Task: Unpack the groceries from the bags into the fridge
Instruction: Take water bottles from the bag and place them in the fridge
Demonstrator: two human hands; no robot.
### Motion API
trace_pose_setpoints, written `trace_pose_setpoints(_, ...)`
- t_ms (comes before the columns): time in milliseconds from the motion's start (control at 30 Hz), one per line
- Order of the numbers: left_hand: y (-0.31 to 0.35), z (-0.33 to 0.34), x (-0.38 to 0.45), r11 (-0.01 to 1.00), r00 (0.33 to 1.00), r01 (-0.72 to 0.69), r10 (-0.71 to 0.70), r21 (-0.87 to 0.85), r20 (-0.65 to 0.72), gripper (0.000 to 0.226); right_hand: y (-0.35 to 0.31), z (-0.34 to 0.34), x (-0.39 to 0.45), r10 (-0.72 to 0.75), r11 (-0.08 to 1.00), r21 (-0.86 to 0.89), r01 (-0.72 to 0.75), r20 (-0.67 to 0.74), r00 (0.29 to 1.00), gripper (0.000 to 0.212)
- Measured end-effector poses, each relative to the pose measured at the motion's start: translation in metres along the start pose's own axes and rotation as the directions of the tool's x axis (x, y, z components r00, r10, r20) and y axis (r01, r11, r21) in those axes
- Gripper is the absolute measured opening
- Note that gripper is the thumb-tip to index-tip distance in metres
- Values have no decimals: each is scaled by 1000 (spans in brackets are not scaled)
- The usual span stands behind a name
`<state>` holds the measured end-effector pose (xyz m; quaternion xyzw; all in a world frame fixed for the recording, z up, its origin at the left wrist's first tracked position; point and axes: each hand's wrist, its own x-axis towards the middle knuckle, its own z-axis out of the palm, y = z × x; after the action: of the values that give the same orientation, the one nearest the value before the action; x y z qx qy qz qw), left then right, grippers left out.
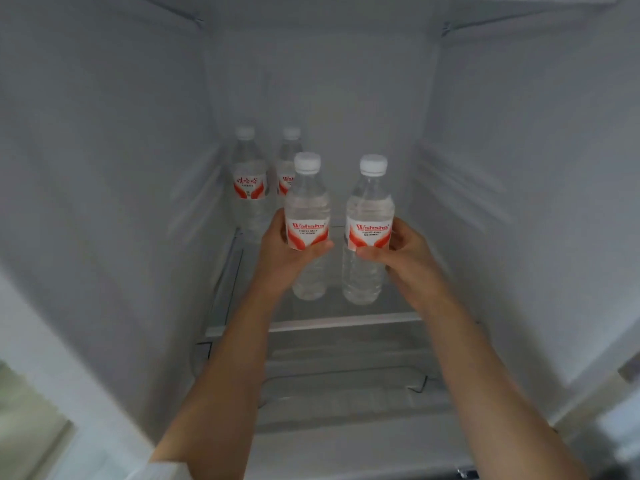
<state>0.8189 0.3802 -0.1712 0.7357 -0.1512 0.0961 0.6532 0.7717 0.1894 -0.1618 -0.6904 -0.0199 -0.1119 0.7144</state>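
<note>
Both arms reach into the white fridge. My left hand [281, 252] grips a clear water bottle [307, 206] with a white cap and a red and white label, fingers round its middle. My right hand [401, 252] grips a second bottle of the same kind [369, 209], about a hand's width to the right. Both stand upright with their bases at or just above the glass shelf [346, 322]; I cannot tell whether they touch it. Two more such bottles [250, 181] [287, 157] stand side by side at the back left of the shelf.
The fridge's side walls [121, 202] close in on both sides, with ribbed shelf rails. Below the shelf's front edge lies a clear drawer [346, 386]. The fridge's back wall [329, 98] rises behind the bottles.
</note>
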Motion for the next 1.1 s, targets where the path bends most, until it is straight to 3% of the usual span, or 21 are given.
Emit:
trace_pose_setpoints(167, -1, -1, 4, 1000, 999, 19, -20, 12, 26, 67, 5, -3, 4, 0, 999, 32, 0, 12, 1000, 62)
trace_pose_setpoints(367, 0, -1, 0, 999, 999, 28, -29, 26, 29, 69, 8, -1, -6, -15, 994, -108, 15, 5, 1000, 56)
trace_pose_setpoints(467, -5, -3, -9, 996, 997, 16, -22, 87, 69, 77, 12, 9, -19, -63, 967, -252, 38, -90, 994, 60)
trace_pose_setpoints(600, -24, 1, -28, 963, 999, 2, 8, 270, -35, 92, 30, 33, -45, -209, 912, -397, 109, -218, 953, 73)
trace_pose_setpoints(733, -26, 12, -41, 958, 993, 33, 2, 285, -121, 89, 39, 42, -47, -301, 869, -468, 162, -239, 923, 80)
trace_pose_setpoints(1100, -35, 54, 17, 938, 984, 22, 41, 347, -174, 84, 51, 30, 17, -268, 853, -512, 97, -272, 924, 79)
